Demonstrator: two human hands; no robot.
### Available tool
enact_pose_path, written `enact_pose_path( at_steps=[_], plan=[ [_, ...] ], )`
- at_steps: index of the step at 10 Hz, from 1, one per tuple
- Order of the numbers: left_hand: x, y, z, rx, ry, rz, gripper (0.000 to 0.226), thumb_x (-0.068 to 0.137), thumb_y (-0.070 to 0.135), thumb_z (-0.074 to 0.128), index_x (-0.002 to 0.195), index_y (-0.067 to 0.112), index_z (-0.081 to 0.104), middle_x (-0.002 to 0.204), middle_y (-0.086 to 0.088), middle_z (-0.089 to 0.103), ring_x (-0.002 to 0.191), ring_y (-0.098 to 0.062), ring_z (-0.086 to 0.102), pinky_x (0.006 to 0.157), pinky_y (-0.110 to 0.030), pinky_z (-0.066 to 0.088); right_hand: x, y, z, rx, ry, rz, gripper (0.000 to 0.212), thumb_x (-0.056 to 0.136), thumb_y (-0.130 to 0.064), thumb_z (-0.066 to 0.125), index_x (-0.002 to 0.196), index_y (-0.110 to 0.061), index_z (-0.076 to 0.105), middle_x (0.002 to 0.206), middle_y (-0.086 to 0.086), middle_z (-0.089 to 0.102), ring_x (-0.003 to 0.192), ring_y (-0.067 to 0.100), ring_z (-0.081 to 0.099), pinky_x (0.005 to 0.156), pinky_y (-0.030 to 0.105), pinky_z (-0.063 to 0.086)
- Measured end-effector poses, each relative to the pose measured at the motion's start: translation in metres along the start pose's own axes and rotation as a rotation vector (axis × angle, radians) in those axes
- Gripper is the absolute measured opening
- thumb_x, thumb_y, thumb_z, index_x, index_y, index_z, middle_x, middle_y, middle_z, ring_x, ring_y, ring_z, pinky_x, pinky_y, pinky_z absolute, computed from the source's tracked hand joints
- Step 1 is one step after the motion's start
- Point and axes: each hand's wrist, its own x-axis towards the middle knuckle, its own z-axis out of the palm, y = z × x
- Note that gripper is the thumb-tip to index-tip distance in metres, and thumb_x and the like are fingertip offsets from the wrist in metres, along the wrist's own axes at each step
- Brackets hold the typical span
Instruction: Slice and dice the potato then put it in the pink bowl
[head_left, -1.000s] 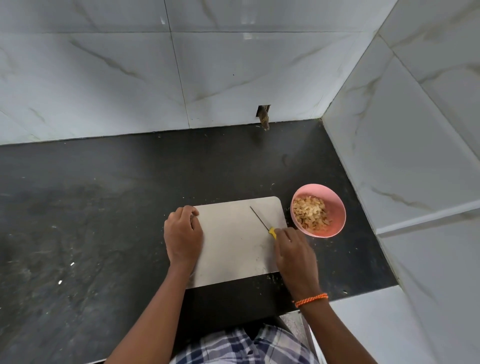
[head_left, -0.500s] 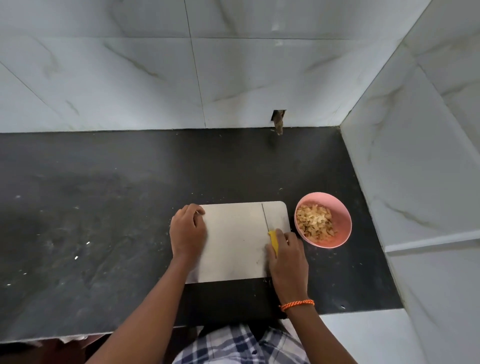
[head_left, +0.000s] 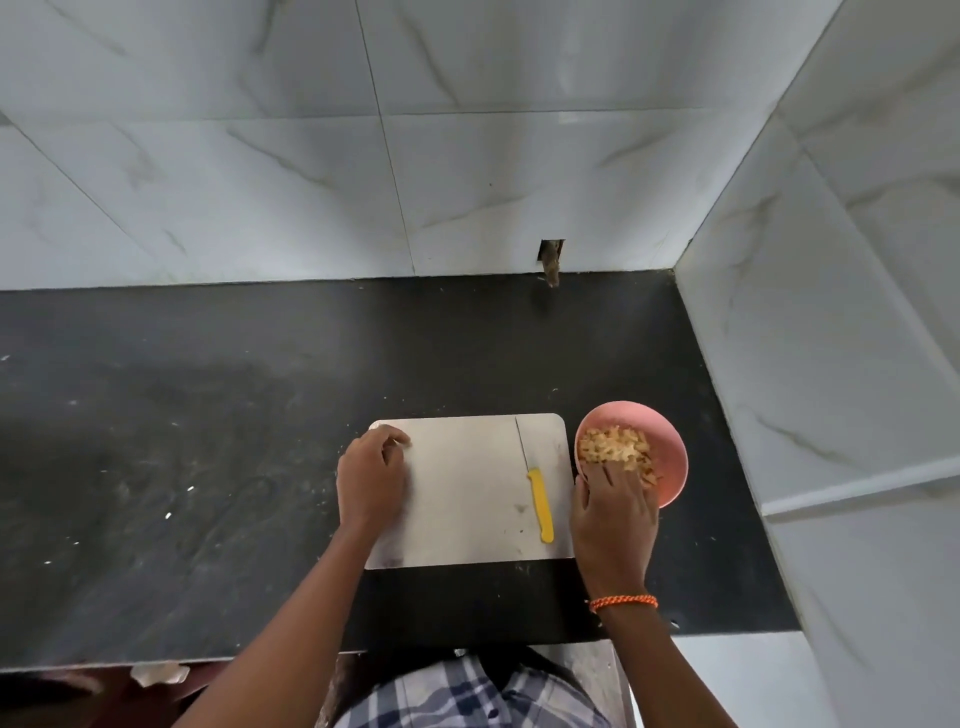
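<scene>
Head view: knife (head_left: 535, 483) on board (head_left: 457, 493) beside bowl (head_left: 667, 447).

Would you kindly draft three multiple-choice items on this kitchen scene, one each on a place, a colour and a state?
1. Where does the knife lie?
A. In the pink bowl
B. On the cutting board
C. On the bare counter

2. What colour is the knife handle?
A. Yellow
B. Green
C. Black

3. What does the cutting board hold besides the knife?
A. A whole potato
B. A heap of dice
C. No potato pieces

Answers: 1 B, it rests near the board's right edge, no hand on it. 2 A, the handle is plainly yellow. 3 C, the diced potato sits in the pink bowl, with the right hand at its rim.
</scene>
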Motion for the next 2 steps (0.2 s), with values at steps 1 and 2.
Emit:
enact_pose_path(
  at_steps=[1,2],
  plan=[
    [-0.0008,0.0027,0.0038,0.009,0.009,0.03,0.032,0.093,0.007,0.055,0.084,0.035,0.069,0.076,0.017,0.065,0.074,-0.011,0.06,0.069,-0.037,0.044,-0.0108,0.0043,0.0023,0.011,0.003,-0.009,0.024,0.095,-0.019,0.071,0.118,-0.012,0.07,0.11,0.009,0.071,0.103,0.031,0.066,0.096,0.051,0.052],
    [-0.0001,0.0088,0.0097,0.006,-0.001,0.04,0.032,0.094,0.007,0.055,0.084,0.034,0.069,0.081,0.017,0.067,0.073,-0.011,0.06,0.068,-0.034,0.043,-0.0109,0.0065,0.0001,0.017,0.036,0.008,0.029,0.094,-0.026,0.072,0.121,-0.013,0.07,0.116,0.009,0.069,0.109,0.032,0.063,0.097,0.052,0.051]
  ],
)
